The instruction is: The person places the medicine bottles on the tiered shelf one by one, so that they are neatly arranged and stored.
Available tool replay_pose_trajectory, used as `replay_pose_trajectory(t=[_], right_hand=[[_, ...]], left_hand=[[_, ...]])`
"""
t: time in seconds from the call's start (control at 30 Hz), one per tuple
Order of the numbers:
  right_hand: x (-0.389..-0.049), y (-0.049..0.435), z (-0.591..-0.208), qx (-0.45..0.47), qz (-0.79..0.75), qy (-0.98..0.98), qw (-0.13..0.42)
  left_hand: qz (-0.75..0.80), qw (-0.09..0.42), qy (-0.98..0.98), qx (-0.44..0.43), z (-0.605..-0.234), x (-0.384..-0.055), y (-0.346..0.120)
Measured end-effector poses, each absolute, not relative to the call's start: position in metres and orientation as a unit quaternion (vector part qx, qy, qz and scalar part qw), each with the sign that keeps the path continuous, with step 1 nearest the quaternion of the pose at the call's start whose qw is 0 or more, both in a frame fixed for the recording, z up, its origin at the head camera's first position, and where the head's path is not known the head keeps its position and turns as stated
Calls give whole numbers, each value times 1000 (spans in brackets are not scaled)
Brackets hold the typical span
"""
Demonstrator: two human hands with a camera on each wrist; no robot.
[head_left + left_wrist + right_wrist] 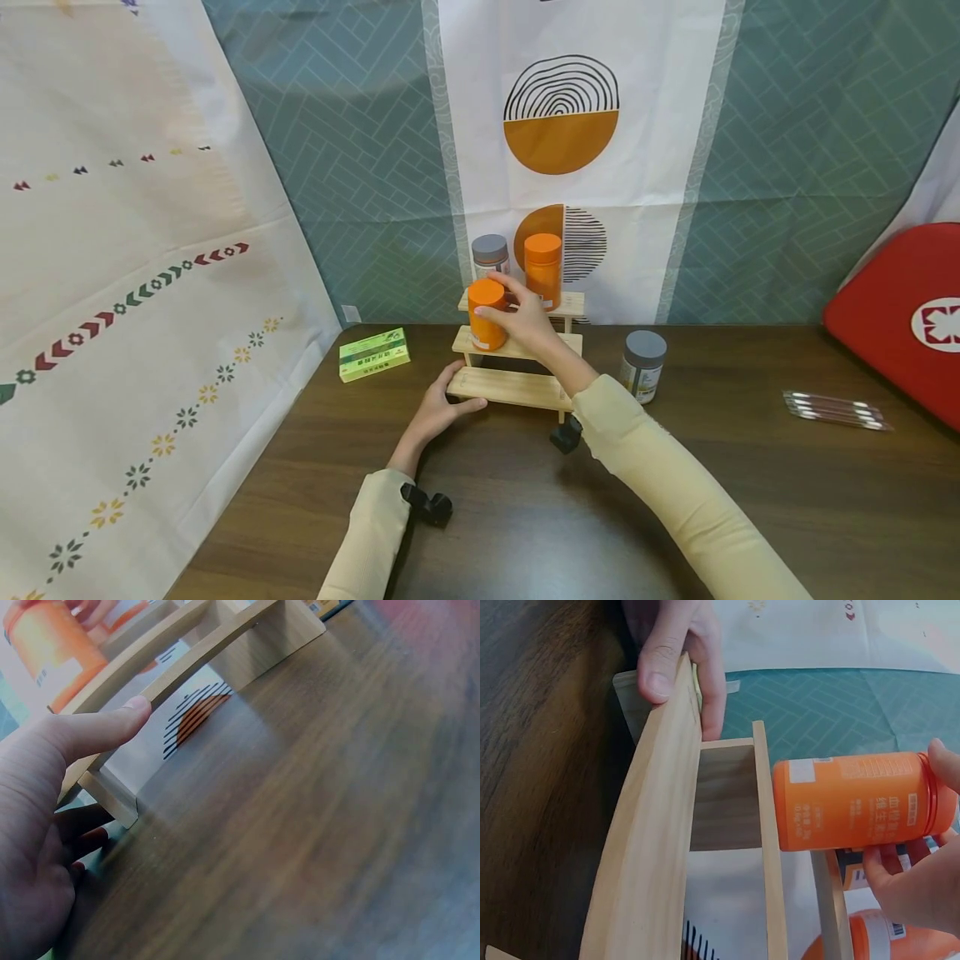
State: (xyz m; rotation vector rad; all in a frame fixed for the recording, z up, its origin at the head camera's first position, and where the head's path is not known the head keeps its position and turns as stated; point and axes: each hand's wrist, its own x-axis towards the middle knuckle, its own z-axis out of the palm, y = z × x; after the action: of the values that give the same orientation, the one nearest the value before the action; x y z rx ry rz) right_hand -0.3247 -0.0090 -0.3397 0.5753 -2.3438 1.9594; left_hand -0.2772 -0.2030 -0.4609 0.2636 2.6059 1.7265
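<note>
A three-step wooden shelf [510,388] stands on the table. My left hand [435,408] grips the left end of its lowest step, thumb on the front edge and fingers behind, as the left wrist view shows. With its thumb and fingers, my right hand [531,321] pinches an orange bottle [487,321] near the cap, upright at the left end of the middle step. In the right wrist view the base of that orange bottle [840,802] is right at the step's surface. A second orange bottle [543,275] and a grey-capped bottle [491,250] stand on the top step.
Another grey-capped bottle [642,367] stands on the table right of the shelf. A green and yellow box [373,355] lies to the left. At the right are a pack of cotton swabs [836,410] and a red case [900,308]. Patterned cloth [360,167] hangs behind.
</note>
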Motion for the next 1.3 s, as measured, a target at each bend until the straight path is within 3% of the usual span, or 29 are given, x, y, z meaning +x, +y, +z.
replay_pose_trajectory(t=[0.3,0.5,0.67,0.97,1.3], right_hand=[[-320,-17,-344,200,622,-753,77],[-322,-17,-347,201,625,-749,87],[-323,-16,-349,210,614,-754,103],[-322,-15,-349,213,605,-759,110],[-319,-4,-352,199,626,-749,83]], left_hand=[[557,11,826,84,-459,-276,-202],[546,24,833,90,-432,-259,-197],[548,25,832,85,-449,-271,-200],[547,-1,832,91,-462,-279,-203],[545,-1,834,89,-462,-278,-203]])
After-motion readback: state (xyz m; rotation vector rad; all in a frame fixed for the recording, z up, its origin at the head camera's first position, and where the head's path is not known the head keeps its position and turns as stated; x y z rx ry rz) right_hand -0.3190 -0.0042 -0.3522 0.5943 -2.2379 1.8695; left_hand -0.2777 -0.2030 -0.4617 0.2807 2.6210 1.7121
